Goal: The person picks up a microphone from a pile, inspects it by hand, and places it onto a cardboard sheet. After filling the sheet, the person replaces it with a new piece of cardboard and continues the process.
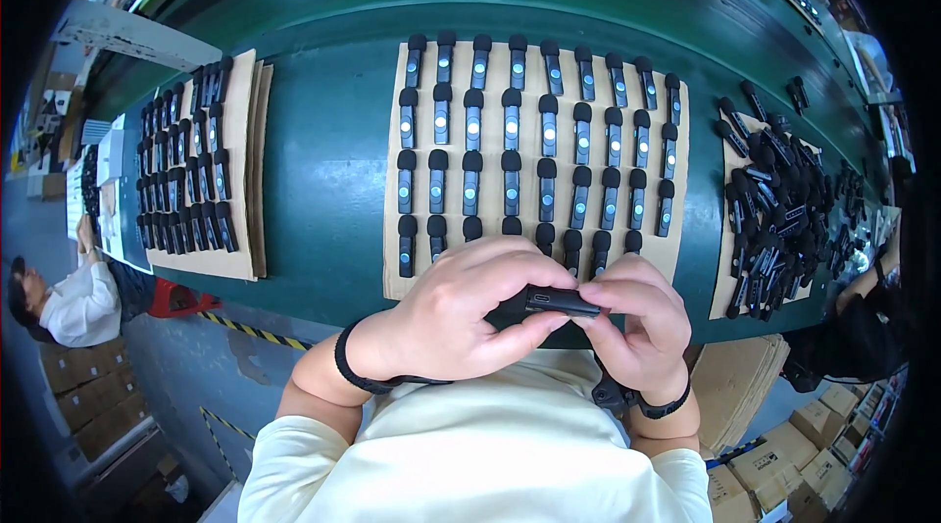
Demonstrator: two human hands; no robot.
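Observation:
Both hands meet just above my chest at the near edge of a green belt (323,180). My left hand (461,312) and my right hand (637,317) pinch one small black oblong device (561,301) between their fingertips, held level. Just beyond them lies a brown cardboard sheet (421,283) with several rows of the same black devices (512,126), each with a round foam cap and a pale dot. My hands cover the sheet's near row in part. Black bands sit on both wrists.
A cardboard sheet at right (723,293) carries a loose heap of black devices (779,204). Another sheet at left (245,180) holds tidy rows. A person in white (74,302) is at far left, another person's arm (863,283) at right. Cardboard boxes (804,445) stand below.

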